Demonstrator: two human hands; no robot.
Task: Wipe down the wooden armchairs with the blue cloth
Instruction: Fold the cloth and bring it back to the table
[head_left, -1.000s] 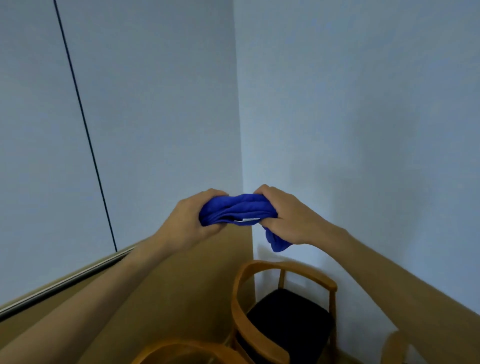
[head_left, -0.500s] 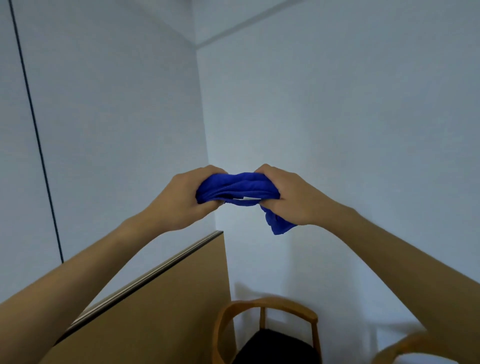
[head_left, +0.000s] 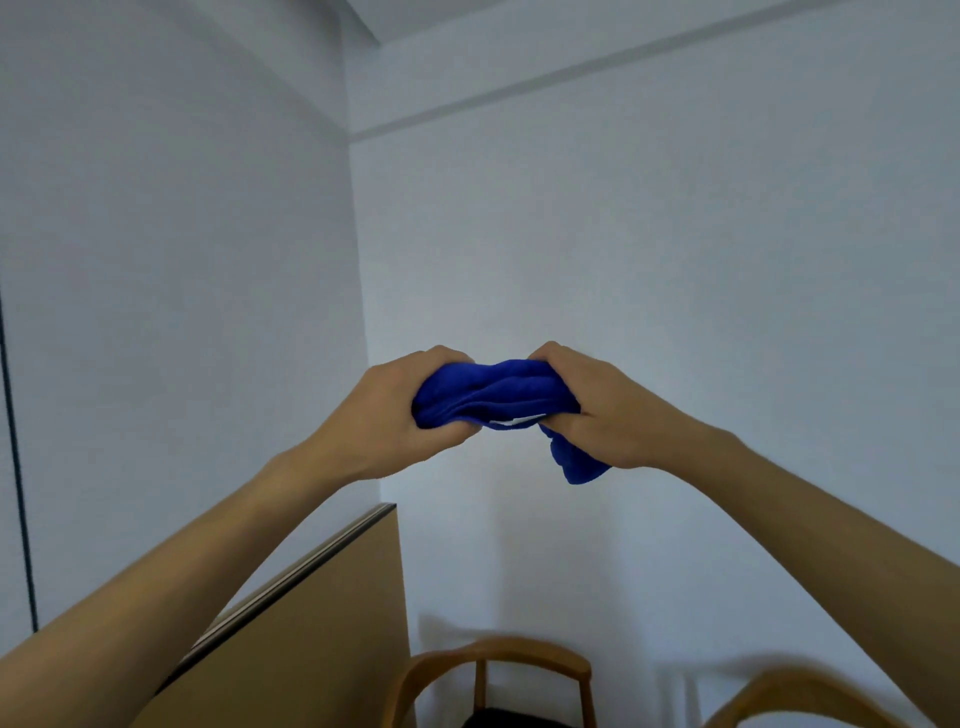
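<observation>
While both arms were extended forward at chest height, the left hand (head_left: 384, 415) gripped one end of the blue cloth (head_left: 493, 395) with its fingers curled around the fabric. The right hand (head_left: 608, 410) gripped the opposite end in the same manner, thumb underneath and fingers over the top. The cloth was bunched into a thick, creased roll that spanned the short gap between the two hands, and one loose corner hung below the right hand. A thin white strip, possibly a label, showed along the lower edge of the roll.

The cloth was held in the air in front of the white walls (head_left: 675, 260) at the corner of the room, well above the furniture. Below it, the curved wooden back rail of one armchair (head_left: 498, 657) stood against the wall, with a dark seat partly visible. Part of a second armchair (head_left: 795, 691) appeared at lower right. A tan panel (head_left: 322, 639) with a metal top edge stood at lower left, beside the first armchair.
</observation>
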